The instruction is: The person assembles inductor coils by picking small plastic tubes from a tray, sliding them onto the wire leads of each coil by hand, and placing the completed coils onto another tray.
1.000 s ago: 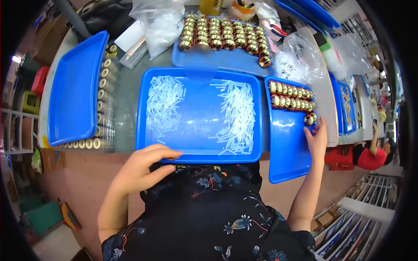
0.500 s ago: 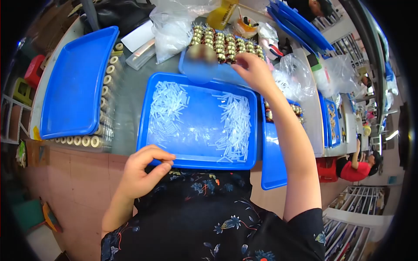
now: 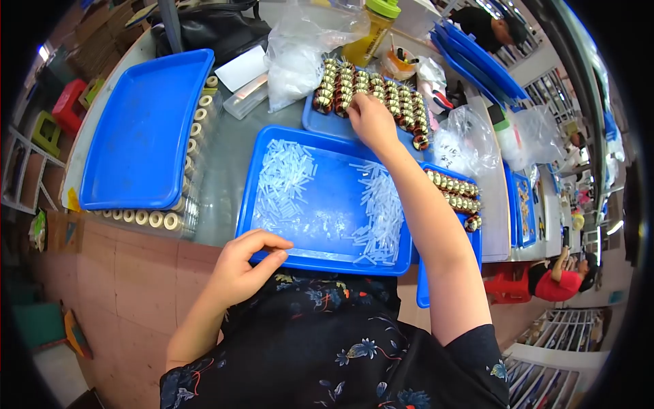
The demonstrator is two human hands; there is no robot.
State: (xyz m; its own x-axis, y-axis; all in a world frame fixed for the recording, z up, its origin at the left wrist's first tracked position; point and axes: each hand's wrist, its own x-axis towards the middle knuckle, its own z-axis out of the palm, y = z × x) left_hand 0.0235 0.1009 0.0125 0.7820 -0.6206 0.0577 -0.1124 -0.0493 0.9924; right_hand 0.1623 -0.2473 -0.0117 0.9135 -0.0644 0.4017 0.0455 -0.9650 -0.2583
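At the back, my right hand (image 3: 373, 123) reaches over a blue tray (image 3: 319, 123) holding rows of wire-wound ring coils (image 3: 377, 86). Its bent fingers close on a coil at the near end of a row; the hand partly hides that coil. My left hand (image 3: 251, 266) hovers at the front rim of a nearer blue tray (image 3: 327, 262), thumb and fingertips slightly apart, with nothing visible between them. Inside this tray lie two heaps of short clear tubes, a left heap (image 3: 283, 180) and a right heap (image 3: 380, 211).
On the left, another blue tray (image 3: 143, 136) rests over pale rings (image 3: 156, 219). A plastic bag (image 3: 296, 75) and a yellow bottle (image 3: 368, 37) stand behind. At right, a blue tray (image 3: 424, 286) holds more coils (image 3: 453, 184). A person in red (image 3: 555, 279) is farther right.
My right hand has moved left along the coil rows and its fingers have come down to a coil. My left hand stays by the tray's front rim. The camera view has shifted slightly.
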